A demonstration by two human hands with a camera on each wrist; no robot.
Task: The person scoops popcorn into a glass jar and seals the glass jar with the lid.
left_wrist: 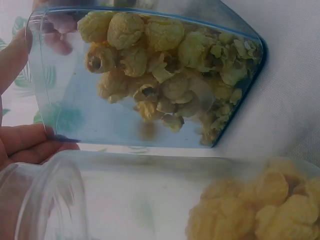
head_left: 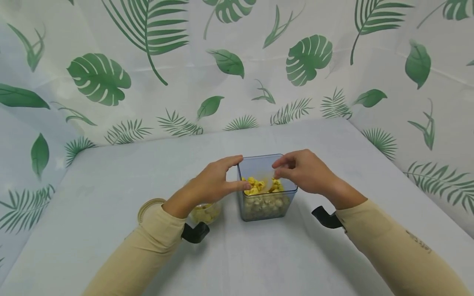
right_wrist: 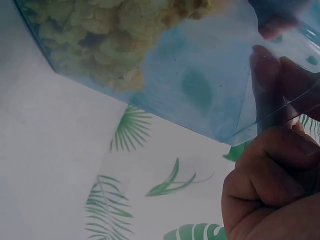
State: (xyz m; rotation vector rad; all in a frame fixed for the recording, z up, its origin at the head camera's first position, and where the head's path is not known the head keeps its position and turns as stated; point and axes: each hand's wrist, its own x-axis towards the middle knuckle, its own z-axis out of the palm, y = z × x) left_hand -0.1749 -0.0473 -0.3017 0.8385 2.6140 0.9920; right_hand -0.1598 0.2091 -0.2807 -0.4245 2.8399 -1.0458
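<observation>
The square tub [head_left: 266, 196] of popcorn [head_left: 259, 186] stands mid-table [head_left: 259, 255], the left hand [head_left: 211, 183] pinching its left wall between thumb and fingers, the right hand [head_left: 305, 170] over its right rim with fingertips curled inside, a jar [head_left: 205, 213] just left.

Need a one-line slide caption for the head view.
Both hands at a clear square container of yellow popcorn: left hand holding its left rim, right hand over the opening, fingers curled.
</observation>
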